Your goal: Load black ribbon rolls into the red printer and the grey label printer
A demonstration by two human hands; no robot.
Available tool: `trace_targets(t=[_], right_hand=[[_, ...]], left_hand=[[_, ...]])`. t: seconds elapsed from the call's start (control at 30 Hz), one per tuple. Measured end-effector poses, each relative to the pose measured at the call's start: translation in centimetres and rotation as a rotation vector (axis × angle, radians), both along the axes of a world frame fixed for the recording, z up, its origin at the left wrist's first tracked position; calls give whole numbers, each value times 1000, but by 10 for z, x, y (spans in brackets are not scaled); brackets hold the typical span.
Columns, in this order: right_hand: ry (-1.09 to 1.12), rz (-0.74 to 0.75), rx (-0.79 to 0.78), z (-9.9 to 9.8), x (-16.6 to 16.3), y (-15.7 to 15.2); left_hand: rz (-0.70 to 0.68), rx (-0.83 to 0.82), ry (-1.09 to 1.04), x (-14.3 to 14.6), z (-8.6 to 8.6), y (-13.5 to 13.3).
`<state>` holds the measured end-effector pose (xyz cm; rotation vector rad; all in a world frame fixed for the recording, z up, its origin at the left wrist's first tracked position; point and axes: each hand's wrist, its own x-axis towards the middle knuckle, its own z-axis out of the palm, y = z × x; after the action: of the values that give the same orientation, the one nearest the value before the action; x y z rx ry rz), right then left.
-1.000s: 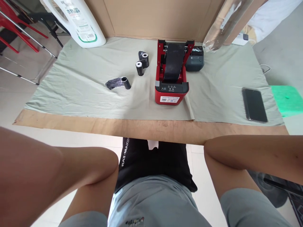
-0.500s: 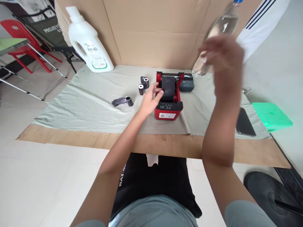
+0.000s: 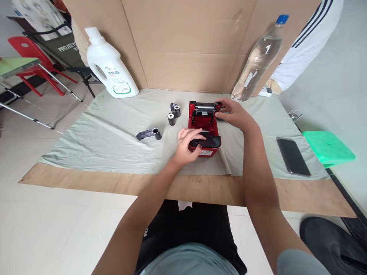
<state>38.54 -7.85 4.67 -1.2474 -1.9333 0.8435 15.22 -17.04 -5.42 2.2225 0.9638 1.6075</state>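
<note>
A small red-and-black label printer (image 3: 204, 121) stands on the cloth with its lid raised, showing a roller and the red inside. My left hand (image 3: 187, 145) lies at its front, fingers stretched over a dark ribbon-like sheet (image 3: 210, 141) that covers the front panel; the thumb is apart. My right hand (image 3: 233, 112) is at the rear right corner, thumb and fingers closed around the edge of the raised lid. To the left lie two small ribbon rolls (image 3: 173, 113) and another ribbon roll (image 3: 156, 133) with a loose, creased tail.
A white detergent jug (image 3: 111, 70) and a tilted clear water bottle (image 3: 259, 61) lean against the cardboard (image 3: 186, 46). A phone (image 3: 293, 156) lies at right, near a green plastic thing (image 3: 328, 148). A person's white sleeve (image 3: 309, 46) shows behind the cardboard.
My right hand has come down from the air to the printer's lid. My left hand has moved from the printer's side to its front. The dark strip no longer spans the opening.
</note>
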Motion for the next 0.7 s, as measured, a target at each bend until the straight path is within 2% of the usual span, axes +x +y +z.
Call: trace_targets(t=[0.3, 0.43, 0.57, 0.63, 0.7], right_hand=[[-62, -74, 23, -5, -2, 1], [-82, -52, 23, -2, -4, -3], [-108, -67, 4, 0, -4, -5], [-122, -75, -1, 2, -4, -6], [-134, -78, -9, 5, -6, -6]], left_hand=[[80, 89, -2, 0, 3, -5], [73, 21, 1, -4, 2, -6], [99, -84, -70, -11, -7, 2], [61, -151, -97, -16, -9, 11], [-18, -241, -95, -22, -3, 22]])
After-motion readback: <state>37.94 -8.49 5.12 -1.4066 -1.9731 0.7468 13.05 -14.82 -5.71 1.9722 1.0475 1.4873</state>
